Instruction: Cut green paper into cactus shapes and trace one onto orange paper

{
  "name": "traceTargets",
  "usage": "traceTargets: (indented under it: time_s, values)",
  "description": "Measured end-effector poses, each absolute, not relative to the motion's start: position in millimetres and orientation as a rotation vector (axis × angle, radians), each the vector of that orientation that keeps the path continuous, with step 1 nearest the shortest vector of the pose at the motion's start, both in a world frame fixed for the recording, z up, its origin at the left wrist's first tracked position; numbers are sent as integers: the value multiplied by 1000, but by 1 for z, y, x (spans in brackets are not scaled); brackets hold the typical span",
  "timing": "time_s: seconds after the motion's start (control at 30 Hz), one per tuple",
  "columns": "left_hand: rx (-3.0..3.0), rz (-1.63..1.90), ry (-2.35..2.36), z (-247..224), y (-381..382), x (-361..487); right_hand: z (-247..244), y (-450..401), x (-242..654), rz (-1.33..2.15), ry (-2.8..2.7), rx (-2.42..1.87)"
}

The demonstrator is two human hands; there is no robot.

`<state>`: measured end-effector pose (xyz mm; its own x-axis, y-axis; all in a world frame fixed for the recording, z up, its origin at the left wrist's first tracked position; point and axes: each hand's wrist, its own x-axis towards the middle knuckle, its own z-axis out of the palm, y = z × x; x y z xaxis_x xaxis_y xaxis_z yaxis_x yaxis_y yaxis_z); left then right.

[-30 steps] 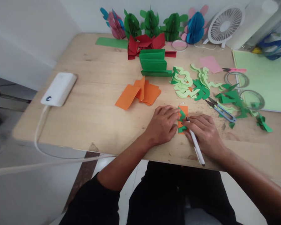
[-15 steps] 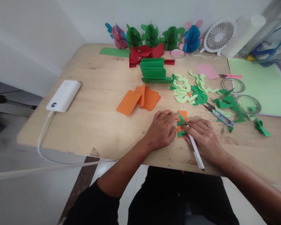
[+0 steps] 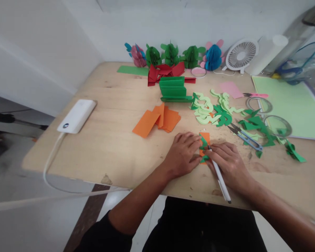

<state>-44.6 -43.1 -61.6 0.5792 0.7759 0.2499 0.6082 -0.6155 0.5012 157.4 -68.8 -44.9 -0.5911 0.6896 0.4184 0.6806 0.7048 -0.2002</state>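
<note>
An orange paper piece [image 3: 204, 137] lies near the table's front edge, with a green cut-out [image 3: 203, 141] on top of it. From the left, my left hand [image 3: 183, 154] rests with its fingertips on the papers' left edge, fingers bent and close together. My right hand [image 3: 229, 162] is at their right side, its fingers closed round a white pen [image 3: 221, 181] whose dark tip is by the green cut-out. Part of both papers is hidden under my fingers.
Folded orange papers [image 3: 157, 120], green folded paper [image 3: 172, 87] and red paper [image 3: 166, 71] lie further back. Light green cut-outs [image 3: 203, 108], blue snips [image 3: 248, 138] and tape rolls [image 3: 277, 126] are at the right; a white power bank [image 3: 77, 115] sits left.
The whole view has shifted, so the table and everything on it appear slightly lower. Both hands keep nearly the same places on the papers, and the pen is still in my right hand.
</note>
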Motion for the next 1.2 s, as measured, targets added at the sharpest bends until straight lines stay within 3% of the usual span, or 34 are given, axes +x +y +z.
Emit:
traceTargets:
  time_s: [0.23,0.53,0.73,1.03,1.2]
  values:
    - [2469,634,1112,-61,-43,-45,-44,-68,157,137,-2397,-1066]
    - [2467,621,1112,-58,-45,-45,-20,-47,164,809,-1904,-1476]
    - [2481,600,1112,-56,-45,-45,-31,-24,143,1136,-1481,-1541]
    - [2463,605,1121,-55,-45,-45,-40,-36,137,704,-1928,-1532]
    - [2464,619,1123,-56,-45,-45,-44,-35,138,629,-1984,-1498]
